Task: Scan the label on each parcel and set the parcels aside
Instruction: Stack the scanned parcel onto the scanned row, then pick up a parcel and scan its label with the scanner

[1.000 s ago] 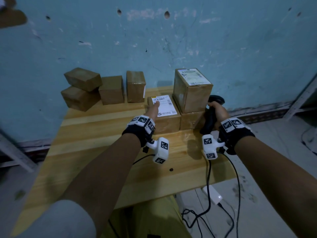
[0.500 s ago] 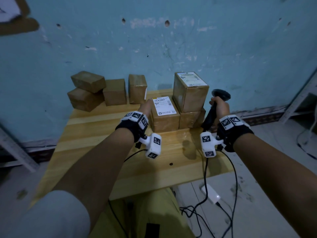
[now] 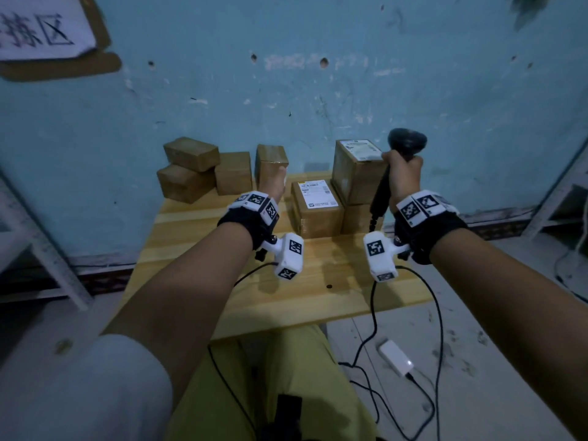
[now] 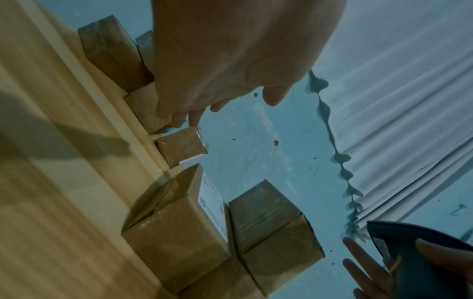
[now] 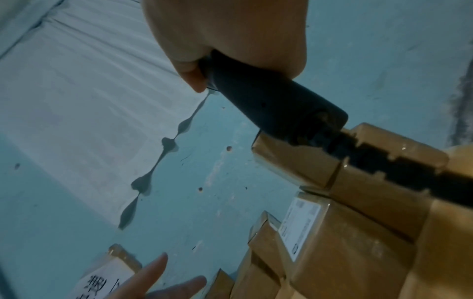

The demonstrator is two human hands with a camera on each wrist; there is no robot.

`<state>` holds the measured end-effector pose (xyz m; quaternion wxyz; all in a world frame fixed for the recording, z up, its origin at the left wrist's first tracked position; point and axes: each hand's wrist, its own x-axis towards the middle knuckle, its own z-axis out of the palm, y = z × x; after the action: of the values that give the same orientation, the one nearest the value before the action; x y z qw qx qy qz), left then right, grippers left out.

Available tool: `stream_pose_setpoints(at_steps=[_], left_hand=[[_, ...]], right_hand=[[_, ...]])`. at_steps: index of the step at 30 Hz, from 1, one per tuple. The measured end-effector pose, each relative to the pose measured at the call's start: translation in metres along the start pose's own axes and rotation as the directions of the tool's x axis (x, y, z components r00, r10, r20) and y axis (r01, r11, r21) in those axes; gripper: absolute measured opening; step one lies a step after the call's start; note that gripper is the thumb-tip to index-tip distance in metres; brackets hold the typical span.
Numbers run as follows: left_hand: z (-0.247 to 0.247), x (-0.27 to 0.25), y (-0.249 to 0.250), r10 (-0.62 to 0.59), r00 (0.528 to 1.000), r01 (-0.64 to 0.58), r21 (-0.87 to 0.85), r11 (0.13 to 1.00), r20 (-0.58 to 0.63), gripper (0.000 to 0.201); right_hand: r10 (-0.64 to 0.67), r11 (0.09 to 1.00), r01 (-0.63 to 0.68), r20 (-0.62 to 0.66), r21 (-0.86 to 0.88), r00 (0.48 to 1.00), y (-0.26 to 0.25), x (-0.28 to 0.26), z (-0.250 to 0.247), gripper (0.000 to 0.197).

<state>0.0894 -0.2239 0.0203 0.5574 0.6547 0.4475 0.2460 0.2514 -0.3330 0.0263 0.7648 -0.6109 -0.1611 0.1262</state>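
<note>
My R fingers (image 5: pixel 189 74) are wrapped tight round the black scanner (image 3: pixel 386 183) grip, thumb side clamped too, so my right hand (image 3: pixel 404 176) holds it upright w/ the head (image 3: pixel 407 140) above my knuckles and the cable (image 3: pixel 375 313) dropping off the table edge to the floor. My L fingers (image 4: pixel 194 119) are straight and loose, holding nothing; my left hand (image 3: pixel 273 183) hangs in the air above the wooden table (image 3: pixel 222 275), in front of the back boxes.

Btwn my hands sits the labelled parcel (image 3: pixel 316 205), white label (image 3: pixel 316 194) face up, flat on the table. Just R of it a taller parcel (image 3: pixel 356 173) w/ its own label on top is stacked on a lower box (image 3: pixel 356 219). My R hand is beside that stack; can't tell if it touches.

Back L by the blue wall (image 3: pixel 318 106): four plain boxes (image 3: pixel 203 173), one sitting tilted on another, the other two beside them. White adapter (image 3: pixel 396 362) on the floor, paper sign (image 3: pixel 41 27) top L on the wall.
</note>
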Motion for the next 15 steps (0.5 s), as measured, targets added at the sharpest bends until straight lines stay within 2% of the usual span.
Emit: stream_pose_setpoints(at_steps=[3,6,10,13,14,15], left_hand=[[-0.015,-0.005,0.002,0.005,1.000,-0.006,-0.056,0.998,-0.023,0.060],[-0.030,0.004,-0.001,-0.021,0.997,0.015,-0.079,0.997,-0.068,0.063],[-0.047,0.019,0.010,0.005,0.998,-0.008,-0.042,0.999,-0.066,0.056],[-0.058,0.044,0.016,0.012,0.996,-0.014,-0.023,1.000,-0.084,0.050],[-0.061,0.052,0.018,0.015,0.996,-0.015,-0.007,1.000,-0.084,0.048],[-0.061,0.059,0.018,0.016,0.997,-0.017,-0.004,1.000,-0.078,0.044]], right_hand=[[-0.005,0.999,0.006,0.026,-0.043,1.000,-0.003,-0.011,0.021,0.033],[-0.009,0.992,0.020,0.094,-0.122,0.996,-0.005,-0.018,0.040,0.051],[0.042,0.984,-0.014,0.152,-0.178,0.988,0.001,-0.012,0.073,0.050],[0.109,0.959,-0.047,0.210,-0.281,0.971,0.007,0.003,0.105,0.039],[0.152,0.958,-0.079,0.256,-0.275,0.955,0.009,0.008,0.115,0.047],[0.189,0.957,-0.111,0.289,-0.268,0.939,0.014,0.014,0.122,0.063]])
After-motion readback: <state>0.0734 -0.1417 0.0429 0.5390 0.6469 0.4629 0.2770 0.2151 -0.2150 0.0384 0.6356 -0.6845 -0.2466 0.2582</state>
